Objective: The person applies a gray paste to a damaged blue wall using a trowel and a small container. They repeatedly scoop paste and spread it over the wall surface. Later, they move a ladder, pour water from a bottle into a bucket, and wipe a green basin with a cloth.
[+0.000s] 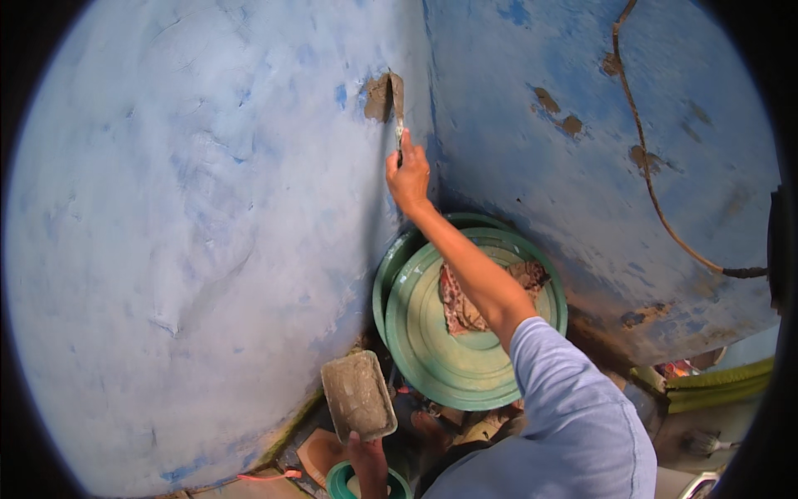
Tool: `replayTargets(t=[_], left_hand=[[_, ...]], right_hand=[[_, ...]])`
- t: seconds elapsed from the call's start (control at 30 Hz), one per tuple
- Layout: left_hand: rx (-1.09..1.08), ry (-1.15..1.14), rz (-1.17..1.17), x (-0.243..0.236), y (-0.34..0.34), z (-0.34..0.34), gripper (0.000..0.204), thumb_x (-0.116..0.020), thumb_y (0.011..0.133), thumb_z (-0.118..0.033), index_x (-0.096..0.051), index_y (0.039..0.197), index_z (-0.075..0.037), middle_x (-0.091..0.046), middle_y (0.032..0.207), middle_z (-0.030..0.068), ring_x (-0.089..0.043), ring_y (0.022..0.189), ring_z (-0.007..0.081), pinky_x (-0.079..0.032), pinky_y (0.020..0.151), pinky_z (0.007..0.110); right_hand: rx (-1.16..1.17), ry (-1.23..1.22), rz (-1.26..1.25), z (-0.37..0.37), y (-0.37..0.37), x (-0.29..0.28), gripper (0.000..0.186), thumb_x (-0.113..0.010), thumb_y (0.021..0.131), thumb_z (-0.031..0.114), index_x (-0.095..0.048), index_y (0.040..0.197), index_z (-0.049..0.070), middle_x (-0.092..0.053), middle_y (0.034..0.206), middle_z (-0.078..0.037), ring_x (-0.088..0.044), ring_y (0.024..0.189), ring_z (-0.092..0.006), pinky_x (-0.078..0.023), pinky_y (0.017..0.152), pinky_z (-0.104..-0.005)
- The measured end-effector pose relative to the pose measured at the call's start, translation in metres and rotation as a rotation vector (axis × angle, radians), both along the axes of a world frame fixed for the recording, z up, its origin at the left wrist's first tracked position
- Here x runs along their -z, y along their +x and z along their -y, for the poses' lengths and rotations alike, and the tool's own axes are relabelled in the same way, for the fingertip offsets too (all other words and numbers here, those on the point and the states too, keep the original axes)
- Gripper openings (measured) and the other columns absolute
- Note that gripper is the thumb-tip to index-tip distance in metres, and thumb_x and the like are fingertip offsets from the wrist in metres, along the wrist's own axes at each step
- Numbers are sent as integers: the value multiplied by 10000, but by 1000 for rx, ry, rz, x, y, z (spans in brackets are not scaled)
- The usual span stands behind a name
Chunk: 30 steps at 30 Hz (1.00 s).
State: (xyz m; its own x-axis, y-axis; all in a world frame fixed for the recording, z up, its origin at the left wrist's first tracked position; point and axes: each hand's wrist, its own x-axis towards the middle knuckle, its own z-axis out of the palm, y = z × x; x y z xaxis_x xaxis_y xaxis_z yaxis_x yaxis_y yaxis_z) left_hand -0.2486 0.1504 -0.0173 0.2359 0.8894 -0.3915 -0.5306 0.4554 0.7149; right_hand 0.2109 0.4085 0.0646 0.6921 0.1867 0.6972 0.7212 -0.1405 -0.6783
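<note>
Soft, fairly bright light covers the pale blue plastered wall (208, 208) at left; the deeper blue wall (507, 158) at right is dimmer. A faint shadow lies left of the bare right hand (409, 179). Shade darkens the area below the round green plastic lid (420, 349). Black fisheye vignetting rings the view.

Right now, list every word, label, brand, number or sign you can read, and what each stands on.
None can be read. No lettering shows on the blue painted wall, the round green lid or the rectangular tray of mortar.
The red and white item at lower right is too small and blurred to tell whether it bears print.
</note>
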Motion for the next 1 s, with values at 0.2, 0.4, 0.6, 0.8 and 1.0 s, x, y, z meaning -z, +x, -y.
replayTargets(t=[0.2,0.4,0.6,0.8,1.0], left_hand=[[-41,-64,37,17,-5,-1,564,-550,926,-195,-326,1411,-15,-469,1381,151,-471,1266,293,-361,1090,467],[-1,-11,1,9,7,-5,577,-540,933,-200,-302,1421,-4,-419,1424,150,-428,1304,287,-340,1104,461],[36,-12,23,4,19,-10,596,-536,926,-203,-285,1429,-4,-410,1430,157,-419,1312,298,-338,1105,468],[39,-33,31,5,19,-12,615,-545,913,-202,-279,1432,-8,-412,1426,161,-425,1306,309,-351,1097,477],[35,-52,11,6,14,-13,615,-539,914,-205,-274,1434,-14,-410,1423,166,-430,1301,314,-353,1096,480]], right_hand=[[-33,-82,-164,-4,-32,50,519,-542,881,158,-430,1360,-7,-535,931,-241,-576,751,-406,-482,714,-468],[-62,54,-243,20,-5,-8,465,-548,838,143,-531,1253,-66,-625,911,-292,-623,837,-418,-489,782,-437],[-159,-167,-232,37,-40,-50,467,-565,803,138,-557,1205,-99,-634,907,-307,-655,862,-402,-506,781,-410],[-169,45,-275,56,-33,-61,453,-552,807,129,-564,1200,-95,-637,924,-306,-662,854,-385,-507,781,-396],[-252,-96,-228,35,-63,-60,470,-562,829,129,-529,1203,-153,-606,965,-358,-621,927,-454,-488,815,-458]])
